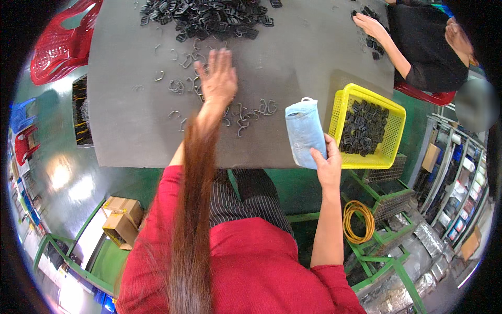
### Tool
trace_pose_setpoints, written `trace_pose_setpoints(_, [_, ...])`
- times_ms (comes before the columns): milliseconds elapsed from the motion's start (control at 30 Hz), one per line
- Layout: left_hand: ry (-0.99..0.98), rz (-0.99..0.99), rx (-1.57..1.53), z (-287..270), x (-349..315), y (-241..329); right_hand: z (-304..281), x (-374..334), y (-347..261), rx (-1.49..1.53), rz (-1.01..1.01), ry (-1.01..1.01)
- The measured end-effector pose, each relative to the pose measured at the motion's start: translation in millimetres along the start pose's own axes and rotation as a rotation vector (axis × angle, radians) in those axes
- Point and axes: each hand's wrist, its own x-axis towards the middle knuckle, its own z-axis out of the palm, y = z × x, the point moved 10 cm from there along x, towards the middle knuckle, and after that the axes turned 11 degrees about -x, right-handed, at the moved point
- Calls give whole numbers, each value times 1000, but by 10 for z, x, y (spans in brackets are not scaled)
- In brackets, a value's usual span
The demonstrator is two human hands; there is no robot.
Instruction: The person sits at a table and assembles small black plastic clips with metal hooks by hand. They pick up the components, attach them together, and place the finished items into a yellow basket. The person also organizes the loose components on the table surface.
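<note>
My left hand (218, 78) is stretched flat with its fingers out, over or on the grey table (293, 57) among small bent metal hooks (177, 86). Whether the palm touches any of them I cannot tell. Between the thumb and fingers of my right hand (329, 163) is a light-blue face mask (305, 133), folded long, with a white loop at its top. It is held near the table's front edge, just left of a yellow basket (337, 128). Small black buckles (364, 128) lie in that basket. A large heap of black buckles (206, 18) is beyond my left hand.
Across the table at the right, another person's hand (370, 25) is at more black buckles (375, 46). A red chair (63, 42) stands at the left. Below the right side are a green metal frame (400, 277) and a coiled orange hose (358, 222). Cardboard boxes (123, 220) stand lower left.
</note>
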Motion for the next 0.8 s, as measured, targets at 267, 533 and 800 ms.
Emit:
trace_pose_setpoints(267, [-408,521,-154,81,-1213,810,64,-60,448,302,110,82])
trace_pose_setpoints(533, [-60,166,-74,94,-38,532,-30,-135,312,377,171,145])
trace_pose_setpoints(800, [60,-264,181,-344,124,-1296,458,219,756,690,245,14])
